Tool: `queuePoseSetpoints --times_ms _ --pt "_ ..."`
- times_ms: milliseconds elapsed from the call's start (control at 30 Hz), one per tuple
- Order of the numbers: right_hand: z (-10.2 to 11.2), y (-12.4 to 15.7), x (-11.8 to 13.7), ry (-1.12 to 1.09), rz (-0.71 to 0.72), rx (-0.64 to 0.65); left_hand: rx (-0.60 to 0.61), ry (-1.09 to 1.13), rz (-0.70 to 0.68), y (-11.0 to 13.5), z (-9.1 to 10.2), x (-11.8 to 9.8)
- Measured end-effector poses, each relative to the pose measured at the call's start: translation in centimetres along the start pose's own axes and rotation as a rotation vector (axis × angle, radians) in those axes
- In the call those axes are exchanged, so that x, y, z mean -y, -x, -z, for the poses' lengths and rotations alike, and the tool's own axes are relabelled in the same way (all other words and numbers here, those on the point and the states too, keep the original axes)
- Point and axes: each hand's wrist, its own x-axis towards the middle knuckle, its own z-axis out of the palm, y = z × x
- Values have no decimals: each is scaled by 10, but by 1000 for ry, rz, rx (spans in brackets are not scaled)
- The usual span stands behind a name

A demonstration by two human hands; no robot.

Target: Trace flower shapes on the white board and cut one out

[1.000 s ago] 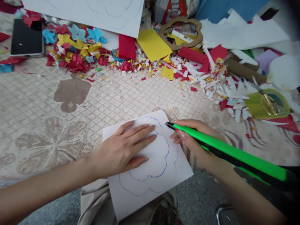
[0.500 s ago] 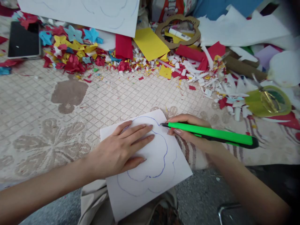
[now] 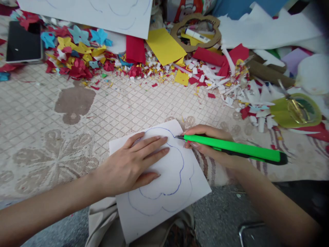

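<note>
A white sheet (image 3: 177,185) with a blue flower outline drawn on it lies at the near edge of the patterned mat (image 3: 51,113). My left hand (image 3: 131,166) rests flat on the sheet, fingers stretched out over the drawn shape. My right hand (image 3: 208,145) is closed round a bright green utility knife (image 3: 236,149). The knife's dark tip touches the sheet at the upper right of the outline, close to my left fingertips.
Red, yellow, blue and white paper scraps (image 3: 159,65) are heaped along the far side. A black phone (image 3: 23,46) lies far left. A cardboard flower ring (image 3: 196,32) holds a white marker. A yellow-green tape roll (image 3: 295,111) sits right. A large white sheet (image 3: 97,13) lies at the back.
The green knife has swung down from a raised angle to lie nearly flat, its tip brought onto the sheet's outline. My left hand has stayed pressed on the paper.
</note>
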Motion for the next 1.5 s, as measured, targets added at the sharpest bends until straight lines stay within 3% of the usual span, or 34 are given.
queuePoseSetpoints --times_ms 667,1233,1500 --pt "-1 -1 -2 -17 2 2 7 -14 -4 1 -1 0" --pt "7 -1 -1 6 14 80 11 -36 -7 0 -1 0" --pt "8 -5 -9 -93 10 104 -22 -21 5 2 -1 -1"
